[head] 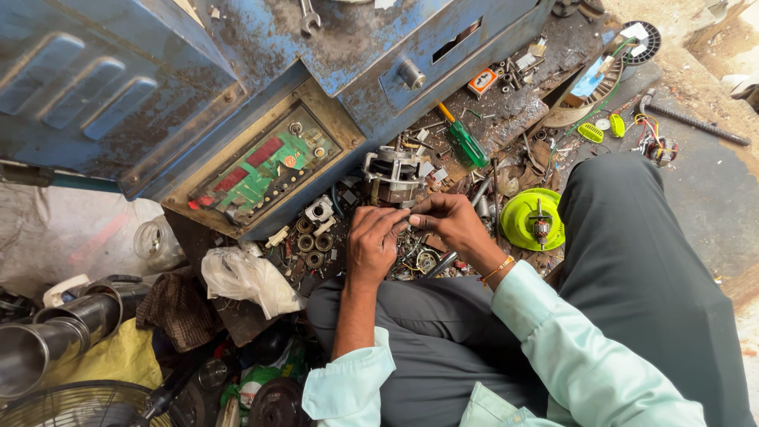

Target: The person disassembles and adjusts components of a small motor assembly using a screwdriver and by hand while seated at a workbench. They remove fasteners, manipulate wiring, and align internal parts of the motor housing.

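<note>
Both hands (411, 229) pinching hidden small part

Grimy workbench (514, 119) bears motor (393, 175), screwdriver (466, 142), bearings (310, 245).

both hands together, left hand (373, 243) curled, right hand (451, 224) fingertips pinched

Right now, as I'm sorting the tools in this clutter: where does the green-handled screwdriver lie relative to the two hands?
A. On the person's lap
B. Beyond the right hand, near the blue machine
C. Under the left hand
B: the green-handled screwdriver lies beyond the right hand, by the blue metal machine.
</note>
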